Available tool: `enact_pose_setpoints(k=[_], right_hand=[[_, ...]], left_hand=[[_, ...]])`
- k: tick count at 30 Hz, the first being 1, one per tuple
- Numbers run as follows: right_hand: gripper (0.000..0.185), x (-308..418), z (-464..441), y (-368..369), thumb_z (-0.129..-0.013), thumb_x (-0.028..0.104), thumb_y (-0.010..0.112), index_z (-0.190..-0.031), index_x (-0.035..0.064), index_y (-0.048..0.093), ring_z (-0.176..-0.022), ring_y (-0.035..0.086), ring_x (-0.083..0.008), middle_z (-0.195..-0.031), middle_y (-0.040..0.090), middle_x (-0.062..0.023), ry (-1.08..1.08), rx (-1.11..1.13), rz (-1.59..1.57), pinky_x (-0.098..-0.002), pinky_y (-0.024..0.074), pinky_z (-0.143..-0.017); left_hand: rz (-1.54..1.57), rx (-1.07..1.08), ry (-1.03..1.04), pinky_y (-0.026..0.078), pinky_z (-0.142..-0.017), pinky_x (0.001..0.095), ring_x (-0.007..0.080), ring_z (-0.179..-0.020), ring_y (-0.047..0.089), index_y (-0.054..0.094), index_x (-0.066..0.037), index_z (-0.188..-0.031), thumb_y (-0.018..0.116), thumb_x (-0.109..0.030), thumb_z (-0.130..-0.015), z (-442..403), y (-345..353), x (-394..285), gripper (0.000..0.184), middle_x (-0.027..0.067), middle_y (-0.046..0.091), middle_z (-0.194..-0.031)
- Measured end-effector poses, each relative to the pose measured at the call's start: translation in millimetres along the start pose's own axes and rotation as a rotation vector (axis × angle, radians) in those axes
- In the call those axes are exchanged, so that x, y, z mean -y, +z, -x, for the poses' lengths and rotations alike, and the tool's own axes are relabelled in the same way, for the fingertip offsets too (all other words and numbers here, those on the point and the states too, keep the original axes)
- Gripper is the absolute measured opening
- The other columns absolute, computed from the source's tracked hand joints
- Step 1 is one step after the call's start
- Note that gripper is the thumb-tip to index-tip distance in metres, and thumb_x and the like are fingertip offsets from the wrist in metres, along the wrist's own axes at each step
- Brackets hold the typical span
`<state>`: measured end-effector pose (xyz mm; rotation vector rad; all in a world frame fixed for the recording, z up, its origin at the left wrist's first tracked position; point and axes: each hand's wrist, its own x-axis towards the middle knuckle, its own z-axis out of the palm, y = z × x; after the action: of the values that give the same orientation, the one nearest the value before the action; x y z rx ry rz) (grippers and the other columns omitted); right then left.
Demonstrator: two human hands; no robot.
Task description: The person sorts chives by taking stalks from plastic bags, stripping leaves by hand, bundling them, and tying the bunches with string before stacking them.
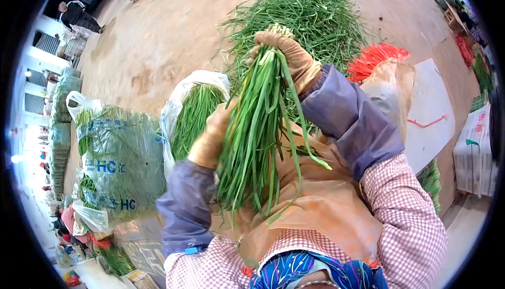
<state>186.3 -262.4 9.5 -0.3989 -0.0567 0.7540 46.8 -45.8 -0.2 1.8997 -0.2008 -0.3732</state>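
Observation:
My right hand, in a tan glove, is wrapped round a bunch of garlic chives close to its pale cut ends. The long green leaves hang down toward my apron. Against the left side of the leaves is my left hand, also gloved; it is blurred and its fingers are mostly hidden. Beyond my right hand, a large loose heap of green stalks lies on the floor. A white plastic bag holding more chives stands beside my left hand.
A full clear bag with blue print stands at the left. Red ties lie at the right by a white board. Wrapped white crates are at the far right. A person is at the far upper left.

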Motion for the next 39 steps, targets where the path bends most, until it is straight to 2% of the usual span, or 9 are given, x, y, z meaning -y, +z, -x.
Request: enact_pose_setpoints(k=[2,5,7,11,16,21,24,29,39], right_hand=[[0.014,-0.2,2.5,2.0,-0.088,0.017,0.068,-0.095,0.0060,0.065,-0.082,0.070,-0.0287,-0.085,0.069,-0.0121,0.054,0.060,-0.017,-0.0438,0.0613,-0.069],[0.015,-14.5,7.0,29.4,-0.085,0.013,0.069,-0.089,0.0012,0.062,-0.066,0.067,-0.0282,-0.077,0.065,-0.0147,0.075,-0.019,-0.129,-0.0428,0.0597,-0.058],[0.015,-20.9,5.9,38.8,-0.085,0.014,0.069,-0.090,0.0014,0.062,-0.065,0.067,-0.0288,-0.077,0.065,-0.0142,0.089,-0.046,-0.175,-0.0413,0.0591,-0.057],[0.014,-11.2,10.7,23.6,-0.083,0.008,0.070,-0.089,0.0013,0.061,-0.057,0.064,-0.0263,-0.073,0.063,-0.0133,-0.133,-0.134,0.053,-0.0383,0.0573,-0.050],[0.020,2.4,15.6,-10.9,-0.080,0.011,0.075,-0.094,0.0036,0.063,-0.059,0.067,-0.0252,-0.073,0.066,-0.0115,-0.358,-0.293,0.242,-0.0376,0.0578,-0.052],[0.019,0.8,10.9,-25.7,-0.079,0.008,0.074,-0.090,0.0017,0.060,-0.056,0.065,-0.0248,-0.071,0.065,-0.0123,-0.406,-0.390,0.248,-0.0368,0.0570,-0.051],[0.019,-6.9,7.5,-35.4,-0.079,0.006,0.073,-0.090,0.0013,0.059,-0.055,0.065,-0.0256,-0.070,0.064,-0.0130,-0.386,-0.369,0.218,-0.0380,0.0578,-0.051],[0.013,-20.7,3.9,-56.9,-0.082,0.013,0.071,-0.087,0.0059,0.062,-0.059,0.066,-0.0246,-0.073,0.066,-0.0108,-0.136,-0.378,0.062,-0.0386,0.0570,-0.051],[0.011,-13.3,17.8,-75.0,-0.084,0.018,0.070,-0.089,0.0089,0.066,-0.071,0.069,-0.0233,-0.078,0.069,-0.0078,0.130,-0.098,-0.136,-0.0393,0.0589,-0.068]], left_hand=[[0.617,0.040,0.265,0.027,-0.114,0.0500,0.0309,-0.140,0.032,0.023,-0.005,-0.150,0.059,-0.052,-0.087,1.1,-33.5,-4.0,0.086,0.0204,0.032,-0.151],[0.296,-0.083,0.188,0.033,-0.111,0.0437,0.0328,-0.127,0.047,0.033,-0.003,-0.145,0.057,-0.081,-0.070,-20.2,-34.3,-51.1,0.111,0.0248,0.045,-0.140],[0.034,-0.130,0.229,0.044,-0.099,0.0404,0.0286,-0.114,0.056,0.042,-0.001,-0.139,0.054,-0.078,-0.075,-28.8,-11.4,-39.5,0.101,0.0217,0.055,-0.128],[1.041,0.171,0.068,0.059,-0.074,0.0390,0.0243,-0.092,0.067,0.050,0.005,-0.130,0.045,-0.081,-0.078,-27.7,41.9,32.2,0.100,0.0202,0.064,-0.114],[0.879,0.161,0.006,0.054,-0.086,0.0411,0.0257,-0.105,0.062,0.041,0.003,-0.138,0.047,-0.088,-0.067,-13.6,72.8,16.7,0.115,0.0193,0.057,-0.127],[1.038,0.157,-0.357,0.050,-0.094,0.0423,0.0271,-0.113,0.058,0.038,-0.002,-0.141,0.066,-0.074,-0.068,14.6,86.6,-25.8,0.106,0.0155,0.056,-0.128],[1.211,0.362,-0.280,0.038,-0.106,0.0556,0.0318,-0.120,0.053,0.039,-0.003,-0.140,0.078,-0.037,-0.074,19.7,96.9,-10.8,0.084,0.0154,0.055,-0.128],[1.164,0.252,-0.354,0.046,-0.096,0.0394,0.0276,-0.108,0.059,0.042,-0.002,-0.134,0.077,-0.029,-0.070,28.6,135.5,1.8,0.078,0.0154,0.060,-0.117],[1.288,0.309,-0.435,0.048,-0.087,0.0406,0.0230,-0.080,0.059,0.028,-0.015,-0.147,0.068,-0.003,-0.075,34.7,140.2,-15.7,0.084,0.0061,0.058,-0.087]])
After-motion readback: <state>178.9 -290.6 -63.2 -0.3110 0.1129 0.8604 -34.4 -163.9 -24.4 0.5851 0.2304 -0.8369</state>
